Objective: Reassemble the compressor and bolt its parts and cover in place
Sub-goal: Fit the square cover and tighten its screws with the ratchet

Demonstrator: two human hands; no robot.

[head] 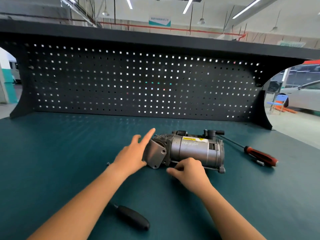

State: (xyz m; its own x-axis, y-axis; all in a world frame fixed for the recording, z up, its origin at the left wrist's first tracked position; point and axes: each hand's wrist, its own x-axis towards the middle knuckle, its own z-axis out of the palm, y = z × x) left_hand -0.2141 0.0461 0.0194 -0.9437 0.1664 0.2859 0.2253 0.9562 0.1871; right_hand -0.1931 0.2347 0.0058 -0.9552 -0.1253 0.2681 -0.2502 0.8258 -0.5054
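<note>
Compressor (194, 149) lies on its side at the middle of the head view, on the green mat (52, 153). At its 9 o'clock end the left hand (133, 153), fingers straight and spread, presses the cover plate (155, 155) against the housing, likely to keep its holes aligned. At 6 o'clock the right hand (187, 170) curls its fingers to pinch the long bolt (212, 168) running along the near side, probably seating it. A red-handled screwdriver (259, 155) lies at 3 o'clock, a black-handled tool (132, 218) at 7 o'clock. A black pegboard (138, 80) backs the bench; a parked car (303, 96) shows beyond at 2 o'clock.
</note>
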